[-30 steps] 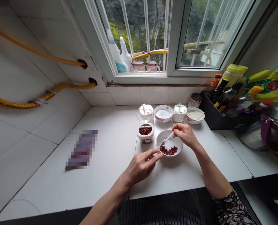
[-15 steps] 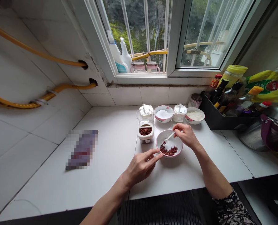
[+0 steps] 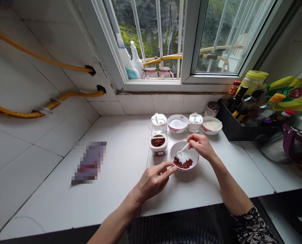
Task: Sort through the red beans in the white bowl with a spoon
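A white bowl (image 3: 195, 162) with a pink rim stands on the counter, with dark red peppercorns (image 3: 183, 164) heaped in its lower part. Pinched in my right hand (image 3: 201, 146) is a small white spoon (image 3: 183, 148), whose scoop rests inside the bowl at the left edge of the peppercorns. My left hand (image 3: 156, 178) has its fingers stretched out, the tips touching the bowl's lower left rim, and it holds nothing. Just left of the bowl sits an open clear jar (image 3: 158, 145) of similar peppercorns, its lid tilted up behind it.
Behind stand a bowl of white grains (image 3: 178, 124), a lidded white jar (image 3: 195, 123) and a bowl of pale powder (image 3: 212, 126). A black box of bottles (image 3: 244, 131) and a metal pot (image 3: 273, 149) are at right. A blurred purple packet (image 3: 91, 162) lies left.
The spoon's scoop has shifted slightly left and down in the bowl, and the few peppercorns seen at it before are no longer distinct there. My left hand stays at the rim.
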Action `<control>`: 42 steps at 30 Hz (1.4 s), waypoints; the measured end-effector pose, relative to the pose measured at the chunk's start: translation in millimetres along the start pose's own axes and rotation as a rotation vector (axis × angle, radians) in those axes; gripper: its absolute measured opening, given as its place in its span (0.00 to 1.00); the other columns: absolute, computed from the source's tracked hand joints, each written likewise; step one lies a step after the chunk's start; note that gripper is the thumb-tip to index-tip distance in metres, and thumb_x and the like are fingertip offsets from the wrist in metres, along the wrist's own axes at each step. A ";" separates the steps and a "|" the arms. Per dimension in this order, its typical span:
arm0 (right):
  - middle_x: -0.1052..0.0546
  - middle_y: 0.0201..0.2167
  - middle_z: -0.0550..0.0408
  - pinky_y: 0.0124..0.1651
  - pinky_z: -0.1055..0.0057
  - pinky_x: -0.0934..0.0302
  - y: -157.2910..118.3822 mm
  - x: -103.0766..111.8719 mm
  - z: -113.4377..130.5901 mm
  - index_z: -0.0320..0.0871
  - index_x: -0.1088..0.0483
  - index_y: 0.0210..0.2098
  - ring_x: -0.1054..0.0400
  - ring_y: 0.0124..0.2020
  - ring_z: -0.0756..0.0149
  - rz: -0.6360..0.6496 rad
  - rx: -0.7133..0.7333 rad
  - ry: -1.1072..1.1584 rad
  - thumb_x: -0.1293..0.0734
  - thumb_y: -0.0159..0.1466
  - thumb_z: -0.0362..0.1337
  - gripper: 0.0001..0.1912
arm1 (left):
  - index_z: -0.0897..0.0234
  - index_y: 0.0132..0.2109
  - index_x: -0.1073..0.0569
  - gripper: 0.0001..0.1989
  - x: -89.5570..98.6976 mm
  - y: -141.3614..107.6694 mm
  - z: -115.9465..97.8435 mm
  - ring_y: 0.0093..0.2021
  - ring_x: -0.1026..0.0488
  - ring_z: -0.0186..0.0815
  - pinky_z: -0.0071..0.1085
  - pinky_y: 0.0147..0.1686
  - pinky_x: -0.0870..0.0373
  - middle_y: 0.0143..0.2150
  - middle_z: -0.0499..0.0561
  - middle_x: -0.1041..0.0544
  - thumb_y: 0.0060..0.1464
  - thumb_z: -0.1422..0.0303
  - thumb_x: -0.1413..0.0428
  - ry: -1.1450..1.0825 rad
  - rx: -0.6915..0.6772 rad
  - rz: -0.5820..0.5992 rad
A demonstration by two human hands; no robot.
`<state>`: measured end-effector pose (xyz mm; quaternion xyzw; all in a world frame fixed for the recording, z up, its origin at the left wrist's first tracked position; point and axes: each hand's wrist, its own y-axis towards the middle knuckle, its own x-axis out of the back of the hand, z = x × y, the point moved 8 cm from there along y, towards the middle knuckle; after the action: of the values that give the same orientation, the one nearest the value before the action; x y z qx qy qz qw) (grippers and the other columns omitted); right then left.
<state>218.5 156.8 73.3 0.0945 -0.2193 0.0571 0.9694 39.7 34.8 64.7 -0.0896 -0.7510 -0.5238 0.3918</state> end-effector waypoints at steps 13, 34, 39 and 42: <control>0.25 0.16 0.57 0.30 0.69 0.35 5.3 -0.4 -9.8 0.42 0.29 0.25 0.30 0.21 0.67 0.005 -0.095 0.264 0.36 0.50 0.36 0.05 | 0.61 0.57 0.29 0.19 0.6 2.3 -0.5 0.32 0.23 0.28 0.24 0.30 0.24 0.47 0.56 0.23 0.63 0.79 0.53 0.007 -0.001 0.002; 0.20 0.27 0.58 0.57 0.55 0.43 -31.7 -20.2 94.9 0.45 0.30 0.38 0.28 0.29 0.65 -0.340 0.832 -0.392 0.40 0.68 0.29 0.09 | 0.63 0.54 0.28 0.18 1.4 3.6 -1.9 0.31 0.24 0.28 0.24 0.30 0.24 0.47 0.56 0.23 0.62 0.79 0.53 0.016 0.004 -0.004; 0.21 0.23 0.60 0.53 0.59 0.41 -22.5 8.9 71.4 0.46 0.31 0.34 0.28 0.27 0.64 -0.293 0.653 -0.339 0.38 0.64 0.28 0.07 | 0.62 0.54 0.28 0.17 1.7 3.5 -1.1 0.31 0.24 0.27 0.24 0.31 0.24 0.47 0.56 0.23 0.63 0.79 0.53 0.009 0.008 -0.003; 0.22 0.21 0.61 0.54 0.59 0.43 -14.3 6.7 47.5 0.45 0.30 0.32 0.31 0.24 0.67 -0.146 0.511 -0.442 0.39 0.62 0.28 0.08 | 0.64 0.54 0.27 0.16 1.2 2.2 -0.9 0.32 0.24 0.28 0.24 0.31 0.24 0.47 0.56 0.23 0.63 0.79 0.53 0.002 0.002 -0.003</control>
<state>207.1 133.4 116.1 0.3600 -0.3951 0.0190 0.8449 40.5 34.7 67.2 -0.0877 -0.7512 -0.5238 0.3919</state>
